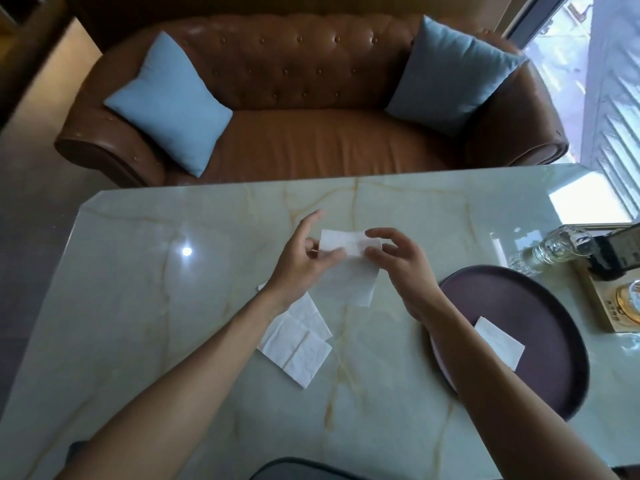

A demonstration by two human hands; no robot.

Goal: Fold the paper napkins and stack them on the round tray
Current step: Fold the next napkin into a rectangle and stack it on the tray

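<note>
Two hands work one napkin (348, 268) above the marble table (138, 271): the left hand (301, 261) pinches its left edge, forefinger extended, while the right hand (403, 268) nips the right edge. Its thin sheet may crease crooked or tear if pulled unevenly. Unfolded napkins (298, 337), apparently two, lie overlapped below the left wrist; one folded napkin (500, 341) rests on the single round tray (554, 306) at right.

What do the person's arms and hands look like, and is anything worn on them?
Both forearms are bare: no sleeves show up to the frame edge. The left hand and right hand wear no gloves, and no watch, bracelet or ring is visible. No markings show.
</note>
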